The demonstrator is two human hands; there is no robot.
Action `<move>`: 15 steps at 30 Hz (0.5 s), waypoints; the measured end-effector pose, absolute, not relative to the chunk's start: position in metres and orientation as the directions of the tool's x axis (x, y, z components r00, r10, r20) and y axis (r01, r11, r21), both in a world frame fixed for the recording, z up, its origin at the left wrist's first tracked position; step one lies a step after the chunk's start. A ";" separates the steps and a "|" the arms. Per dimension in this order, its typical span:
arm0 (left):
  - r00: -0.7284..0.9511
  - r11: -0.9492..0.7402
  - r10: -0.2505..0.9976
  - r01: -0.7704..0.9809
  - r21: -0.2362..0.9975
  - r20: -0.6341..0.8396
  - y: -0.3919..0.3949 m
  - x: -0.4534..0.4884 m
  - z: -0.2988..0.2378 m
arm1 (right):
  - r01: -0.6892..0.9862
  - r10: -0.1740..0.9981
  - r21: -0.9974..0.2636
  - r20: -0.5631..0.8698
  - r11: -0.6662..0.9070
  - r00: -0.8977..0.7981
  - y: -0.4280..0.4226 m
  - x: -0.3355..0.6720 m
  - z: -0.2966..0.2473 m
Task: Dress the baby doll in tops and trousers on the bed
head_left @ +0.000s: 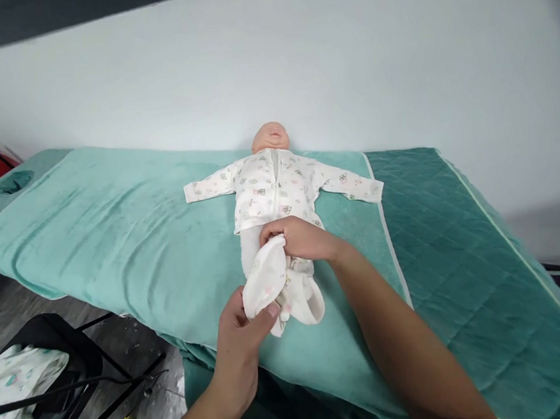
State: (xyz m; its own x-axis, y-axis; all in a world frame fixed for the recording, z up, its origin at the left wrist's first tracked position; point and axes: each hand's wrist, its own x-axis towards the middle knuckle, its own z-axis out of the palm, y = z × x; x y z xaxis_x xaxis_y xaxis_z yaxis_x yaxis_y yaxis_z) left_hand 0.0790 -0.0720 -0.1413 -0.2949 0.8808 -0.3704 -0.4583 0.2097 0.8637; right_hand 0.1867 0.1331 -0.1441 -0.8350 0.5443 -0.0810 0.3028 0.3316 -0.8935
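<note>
Between the fingers [262,325], I am finding the white printed garment [267,274]; the left hand [239,347] is pinching its near edge, the right hand [297,236] is gripping its far end.

Doll [273,185] on the blanket [157,229], wall [394,57] behind, chair [71,338] front left.

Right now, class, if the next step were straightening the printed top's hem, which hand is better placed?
Probably the right hand: it appears at the printed top's hem, while the left hand is farther off, pinching the white cloth's lower end.
</note>
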 end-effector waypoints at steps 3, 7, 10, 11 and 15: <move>-0.346 0.207 0.847 -0.484 0.850 -0.404 -0.087 0.095 -0.148 | 0.326 0.531 -0.873 -0.093 0.364 -0.842 0.132 0.186 -0.144; -0.371 0.198 0.810 -0.556 0.807 -0.454 -0.098 0.118 -0.163 | 0.351 0.485 -0.831 -0.115 0.431 -0.867 0.131 0.185 -0.142; -0.436 0.171 0.773 -0.556 0.814 -0.460 -0.102 0.119 -0.182 | 0.383 0.475 -0.781 -0.128 0.493 -0.871 0.129 0.185 -0.137; -0.463 0.157 0.761 -0.549 0.821 -0.455 -0.104 0.116 -0.189 | 0.390 0.468 -0.762 -0.131 0.516 -0.874 0.128 0.184 -0.136; -0.533 0.118 0.750 -0.476 0.872 -0.392 -0.107 0.094 -0.210 | 0.436 0.449 -0.684 -0.174 0.585 -0.876 0.124 0.182 -0.132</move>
